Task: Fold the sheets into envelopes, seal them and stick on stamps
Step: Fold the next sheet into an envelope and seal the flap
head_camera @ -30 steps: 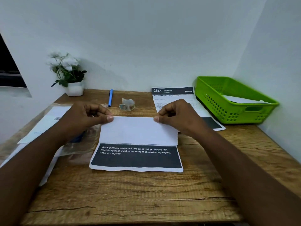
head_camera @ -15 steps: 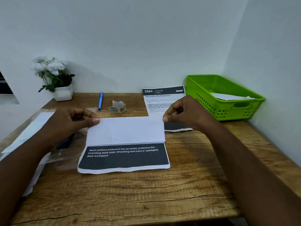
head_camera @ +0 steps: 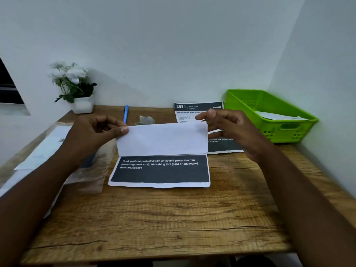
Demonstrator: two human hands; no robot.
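Since the earlier frame, the right hand [head_camera: 229, 130] has come off the flap's far right corner and now hovers beside it, fingers relaxed, grasping nothing. The left hand [head_camera: 96, 132] pinches the flap's far left corner, and the flap stands raised off the sheet [head_camera: 159, 170].

Step in hand, as judged: first fold of one sheet, lying centre of the surface [head_camera: 154, 218], not yet creased flat. The next move calls for the right hand to retake its corner, square the edges and press the crease.

Count:
- Printed sheets: two, the second [head_camera: 194, 112] at 1 o'clock of the first.
- Basket [head_camera: 289, 130]: one, at 2 o'clock, paper inside.
- Pen [head_camera: 126, 112]: one, at 11 o'clock.
- Plant [head_camera: 75, 87]: one, far at 10 o'clock.
- Stamps: cannot tell.
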